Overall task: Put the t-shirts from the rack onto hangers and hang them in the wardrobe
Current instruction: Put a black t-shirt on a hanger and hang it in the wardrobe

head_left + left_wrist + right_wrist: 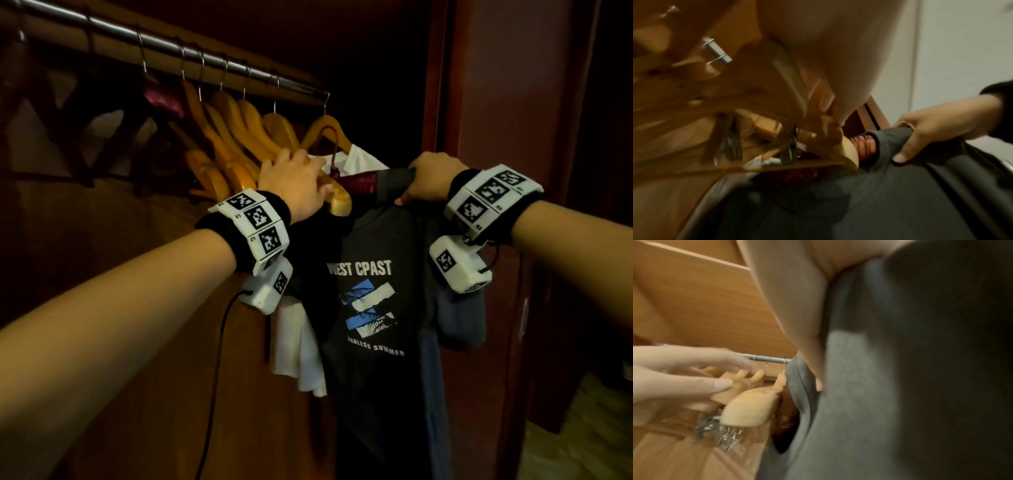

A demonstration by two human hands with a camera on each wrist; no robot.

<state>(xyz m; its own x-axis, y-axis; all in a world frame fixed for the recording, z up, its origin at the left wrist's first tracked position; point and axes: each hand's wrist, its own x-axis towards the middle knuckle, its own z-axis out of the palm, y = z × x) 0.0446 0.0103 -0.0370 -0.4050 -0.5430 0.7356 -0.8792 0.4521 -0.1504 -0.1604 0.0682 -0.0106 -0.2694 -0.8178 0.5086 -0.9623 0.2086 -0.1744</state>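
Both arms reach up mid-frame. Left hand (294, 185) fingers loosely spread, touching the wooden hangers (236, 144). Right hand (431, 180) is clenched around the dark t-shirt (373, 308) shoulder.

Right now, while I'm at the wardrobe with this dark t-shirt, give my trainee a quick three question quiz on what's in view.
1. True or false: the dark t-shirt is on a red padded hanger.
2. Which hand grips the t-shirt's shoulder? A) left hand B) right hand C) neither
3. Fill in: the left hand is among the ______ hangers hanging on the metal rail.

Key:
1. True; the red hanger shows at the collar.
2. B; the right hand pinches the fabric over the hanger's end.
3. Wooden; a white t-shirt hangs behind the dark one.
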